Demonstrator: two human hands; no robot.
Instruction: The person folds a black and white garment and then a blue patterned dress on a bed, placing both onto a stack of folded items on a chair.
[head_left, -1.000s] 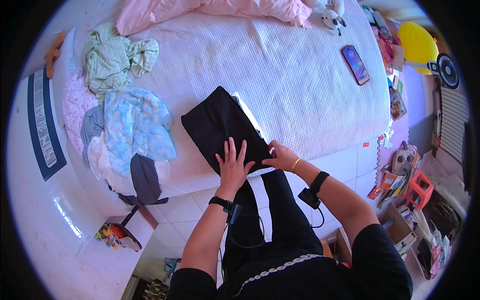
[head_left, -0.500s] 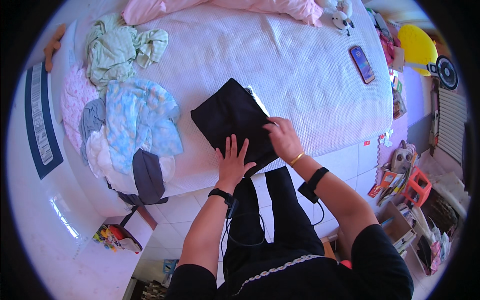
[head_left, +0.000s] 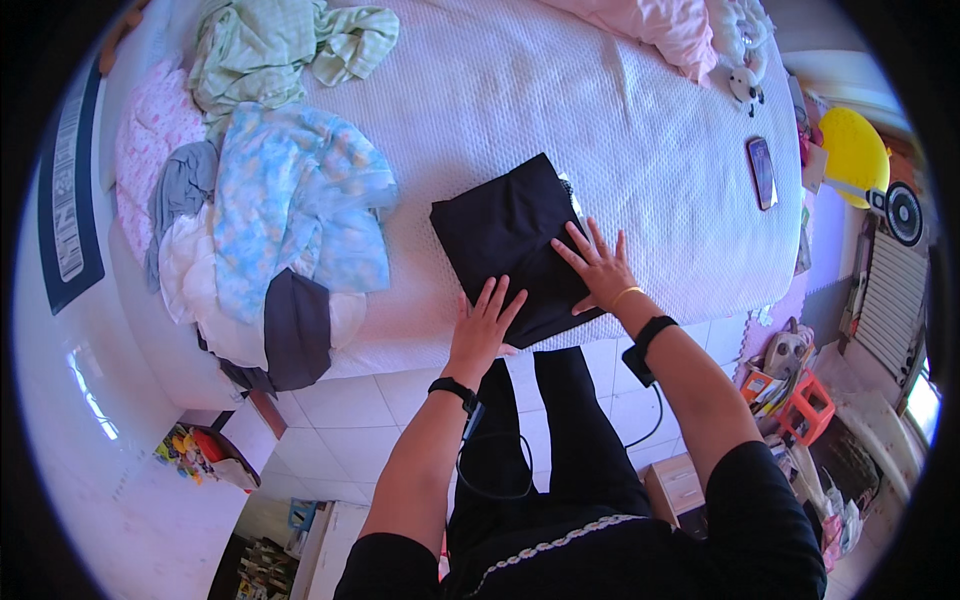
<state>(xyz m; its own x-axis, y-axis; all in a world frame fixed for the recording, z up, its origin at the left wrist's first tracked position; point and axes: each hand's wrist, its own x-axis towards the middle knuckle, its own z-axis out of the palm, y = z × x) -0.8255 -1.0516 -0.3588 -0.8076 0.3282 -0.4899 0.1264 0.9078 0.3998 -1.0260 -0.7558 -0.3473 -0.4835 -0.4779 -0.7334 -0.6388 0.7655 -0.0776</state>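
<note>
A folded black garment point(head_left: 510, 220) lies flat near the front edge of the bed point(head_left: 480, 90). A bit of something white and patterned peeks out along its upper right side. My left hand point(head_left: 485, 325) rests on its lower left part, fingers spread. On its right side lies my right hand point(head_left: 602, 268), its fingers also stretched apart and flat on the cloth. Neither hand grips anything. Black bands with cables sit on both my wrists.
To the left are heaped clothes: a blue tie-dye cloth point(head_left: 300, 200), a green checked cloth point(head_left: 260, 55), a dark grey piece point(head_left: 297, 330). A phone point(head_left: 762, 173) and a plush toy point(head_left: 745, 85) lie at the right. Beyond the bed stand a fan point(head_left: 903, 212) and a red stool point(head_left: 806, 408).
My right hand has gone from bent fingers at the garment's right edge to lying spread on it. The whole view has shifted, with the garment now further right in it.
</note>
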